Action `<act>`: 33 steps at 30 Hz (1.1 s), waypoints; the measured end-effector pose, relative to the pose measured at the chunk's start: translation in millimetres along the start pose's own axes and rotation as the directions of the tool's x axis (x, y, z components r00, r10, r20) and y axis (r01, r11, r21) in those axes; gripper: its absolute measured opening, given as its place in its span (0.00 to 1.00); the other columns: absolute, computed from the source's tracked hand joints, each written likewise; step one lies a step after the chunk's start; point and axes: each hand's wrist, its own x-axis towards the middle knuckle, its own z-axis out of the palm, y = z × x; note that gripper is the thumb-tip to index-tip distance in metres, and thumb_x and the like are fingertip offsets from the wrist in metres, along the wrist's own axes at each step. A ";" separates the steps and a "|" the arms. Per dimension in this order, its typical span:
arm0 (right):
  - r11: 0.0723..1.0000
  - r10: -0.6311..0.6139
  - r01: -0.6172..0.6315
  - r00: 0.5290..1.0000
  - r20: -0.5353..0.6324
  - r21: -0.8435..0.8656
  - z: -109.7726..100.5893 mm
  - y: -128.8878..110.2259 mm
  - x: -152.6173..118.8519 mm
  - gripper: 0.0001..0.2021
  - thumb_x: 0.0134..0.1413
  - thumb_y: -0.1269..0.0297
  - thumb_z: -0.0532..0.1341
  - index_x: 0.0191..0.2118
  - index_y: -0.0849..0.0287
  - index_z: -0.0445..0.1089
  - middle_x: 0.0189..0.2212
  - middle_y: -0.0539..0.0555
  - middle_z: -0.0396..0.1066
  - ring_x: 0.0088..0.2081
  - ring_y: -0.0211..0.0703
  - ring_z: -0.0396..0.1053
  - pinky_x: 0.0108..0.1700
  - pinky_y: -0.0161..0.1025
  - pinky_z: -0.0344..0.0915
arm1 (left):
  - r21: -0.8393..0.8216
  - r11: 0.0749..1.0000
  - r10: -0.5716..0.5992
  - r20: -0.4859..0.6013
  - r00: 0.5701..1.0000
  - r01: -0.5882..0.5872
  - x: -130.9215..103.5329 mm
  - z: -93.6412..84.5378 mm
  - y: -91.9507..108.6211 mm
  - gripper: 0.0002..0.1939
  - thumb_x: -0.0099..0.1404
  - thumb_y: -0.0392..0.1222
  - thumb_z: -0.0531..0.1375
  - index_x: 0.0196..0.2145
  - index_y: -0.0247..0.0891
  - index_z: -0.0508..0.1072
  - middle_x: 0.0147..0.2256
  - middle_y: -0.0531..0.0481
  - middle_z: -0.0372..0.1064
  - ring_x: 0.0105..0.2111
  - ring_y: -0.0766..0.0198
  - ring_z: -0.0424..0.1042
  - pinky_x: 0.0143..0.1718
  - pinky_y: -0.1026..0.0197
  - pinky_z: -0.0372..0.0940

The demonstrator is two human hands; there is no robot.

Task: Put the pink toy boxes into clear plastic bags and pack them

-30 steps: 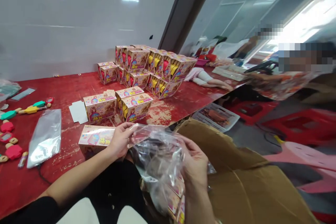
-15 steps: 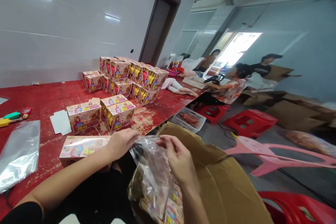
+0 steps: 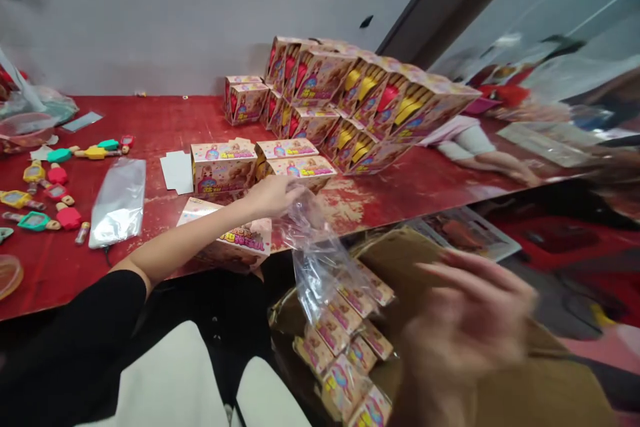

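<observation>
Bag of clear, crumpled plastic (image 3: 317, 267) hangs from the closed fingers of the left hand (image 3: 274, 197), its lower part over small pink-and-beige printed cardboard boxes (image 3: 346, 377) in an open brown corrugated carton (image 3: 535, 383) below and right of that hand, while the right hand (image 3: 470, 320), blurred with its fingers partly spread, shows nothing in its grasp over the carton. Just beside the left hand, a pale pink printed box (image 3: 240, 247) lies on the scuffed red worktop (image 3: 165, 113); beyond stands a two-tier stack of printed boxes with red and yellow contents (image 3: 323, 77).
</observation>
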 end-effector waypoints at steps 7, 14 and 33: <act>0.799 -0.030 0.348 0.838 0.545 -0.491 36.4 42.7 15.5 0.13 0.65 0.59 0.58 0.44 0.55 0.80 0.47 0.62 0.76 0.46 0.56 0.72 0.46 0.53 0.67 | -0.352 0.865 0.454 0.249 0.855 -0.357 -17.5 -26.8 13.4 0.17 0.69 0.39 0.61 0.54 0.38 0.78 0.34 0.49 0.77 0.32 0.66 0.73 0.40 0.64 0.67; 0.756 -0.037 0.331 0.883 0.468 -0.564 15.0 61.4 82.8 0.18 0.66 0.53 0.52 0.45 0.50 0.79 0.39 0.62 0.74 0.33 0.52 0.70 0.29 0.46 0.58 | 0.360 0.862 0.380 0.005 0.925 -0.356 0.5 -95.7 -43.1 0.15 0.67 0.33 0.62 0.49 0.43 0.81 0.39 0.49 0.74 0.39 0.63 0.74 0.46 0.60 0.65; 0.936 -0.328 0.291 0.923 0.198 0.198 125.6 62.3 -97.6 0.06 0.61 0.74 0.61 0.37 0.54 0.70 0.40 0.54 0.80 0.45 0.44 0.79 0.46 0.43 0.76 | 0.147 0.904 0.400 -0.620 0.675 -0.401 -169.0 -25.9 -247.5 0.18 0.71 0.45 0.63 0.55 0.38 0.69 0.40 0.45 0.77 0.44 0.62 0.79 0.49 0.57 0.73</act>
